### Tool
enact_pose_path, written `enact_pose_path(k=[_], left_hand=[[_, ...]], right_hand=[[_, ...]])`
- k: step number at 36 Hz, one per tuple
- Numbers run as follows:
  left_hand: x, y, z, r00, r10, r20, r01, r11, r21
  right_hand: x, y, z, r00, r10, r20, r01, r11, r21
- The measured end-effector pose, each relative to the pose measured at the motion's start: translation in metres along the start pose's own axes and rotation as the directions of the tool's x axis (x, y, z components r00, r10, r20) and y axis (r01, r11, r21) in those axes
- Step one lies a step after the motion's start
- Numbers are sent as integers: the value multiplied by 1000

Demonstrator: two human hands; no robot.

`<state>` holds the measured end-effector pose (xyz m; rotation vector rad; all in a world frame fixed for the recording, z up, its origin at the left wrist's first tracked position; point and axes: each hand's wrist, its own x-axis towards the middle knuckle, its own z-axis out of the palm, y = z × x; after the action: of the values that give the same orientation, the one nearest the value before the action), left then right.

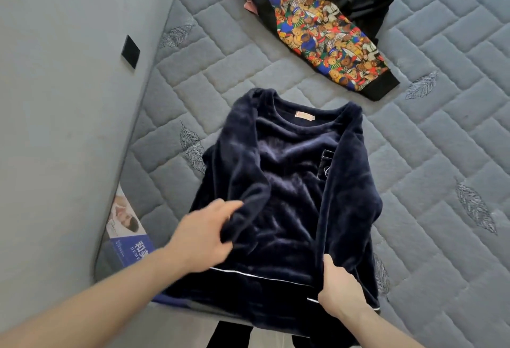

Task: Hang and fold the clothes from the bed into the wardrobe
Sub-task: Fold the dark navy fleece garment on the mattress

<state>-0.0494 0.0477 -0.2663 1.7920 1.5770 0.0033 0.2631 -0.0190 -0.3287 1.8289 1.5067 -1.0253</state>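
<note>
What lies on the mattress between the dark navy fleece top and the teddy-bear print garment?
In the head view, only bare grey quilted mattress separates the navy fleece top from the teddy-bear print garment; the two do not touch.

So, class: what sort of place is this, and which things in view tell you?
Probably a bedroom: a bare grey quilted mattress, a navy fleece pyjama top laid out on it, and a teddy-bear-print garment lying nearby.
</note>
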Motion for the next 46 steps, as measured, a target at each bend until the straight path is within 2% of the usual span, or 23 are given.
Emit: enact_pose_path(k=[3, 4, 6, 10, 12, 15, 17, 19, 21, 23, 26, 27, 29, 32, 34, 36, 38, 40, 41, 42, 44, 46], left_hand=[[1, 2, 38, 952, -45, 302, 13, 994, 108], [2, -1, 48, 930, -70, 362, 30, 993, 116], [2, -5, 61, 914, -118, 389, 97, 992, 75], [0, -11, 71, 966, -196, 169, 207, 977, -48], [-2, -13, 73, 964, -265, 38, 268, 957, -116], [-3, -24, 70, 897, -415, -149, 385, 902, -194], [-7, -35, 67, 827, -531, -187, 494, 844, -210], [-14, -47, 66, 744, -659, -115, 631, 748, -205], [-23, -57, 68, 676, -736, 31, 729, 662, -177], [-33, -62, 74, 641, -751, 159, 765, 607, -216], [-47, -56, 86, 621, -744, 247, 782, 563, -269], [-50, -50, 89, 626, -739, 248, 778, 573, -257], [-53, -33, 97, 678, -713, 176, 731, 632, -257], [-56, 3, 109, 775, -630, -52, 606, 764, -224], [-58, 28, 121, 847, -511, -149, 490, 858, -154], [-60, 46, 135, 915, -380, -136, 372, 925, -80], [-60, 56, 149, 954, -298, 12, 299, 954, -32], [-58, 59, 159, 946, -265, 189, 285, 955, -86], [-56, 60, 162, 941, -258, 221, 293, 945, -143], [-53, 61, 163, 944, -267, 196, 307, 926, -218], [-45, 61, 161, 940, -340, 27, 325, 866, -379], [-38, 56, 156, 872, -459, -171, 329, 807, -490]], right_hand=[[-4, 0, -1, 1000, -5, 16, 5, 1000, 6], [-5, 0, -2, 1000, -8, 22, 8, 1000, 10], [-6, 2, -3, 999, -16, 32, 15, 1000, 26], [-12, 11, -1, 999, -38, -36, 42, 992, 118], [-15, 18, 1, 994, -24, -107, 43, 984, 174], [-21, 30, 11, 986, 3, -168, 37, 971, 236], [-25, 37, 19, 988, -4, -154, 48, 958, 284], [-28, 41, 27, 993, -34, -111, 69, 941, 332], [-30, 42, 32, 995, -63, -81, 88, 927, 364], [-31, 41, 35, 993, -75, -88, 103, 919, 381], [-31, 39, 37, 994, -56, -98, 90, 915, 393], [-31, 38, 37, 995, -44, -93, 79, 909, 409], [-30, 38, 38, 996, -34, -78, 64, 902, 428], [-28, 39, 38, 998, -46, -52, 64, 900, 431], [-27, 41, 38, 997, -56, -45, 71, 895, 440], [-26, 43, 39, 996, -66, -54, 83, 886, 456], [-27, 47, 42, 993, -51, -111, 99, 868, 487], [-29, 50, 44, 975, 11, -223, 114, 836, 537], [-30, 52, 44, 957, 57, -285, 117, 820, 560], [-30, 55, 45, 934, 113, -339, 112, 810, 576], [-29, 59, 45, 887, 240, -395, 43, 809, 587], [-28, 65, 43, 856, 364, -368, -82, 797, 598]])
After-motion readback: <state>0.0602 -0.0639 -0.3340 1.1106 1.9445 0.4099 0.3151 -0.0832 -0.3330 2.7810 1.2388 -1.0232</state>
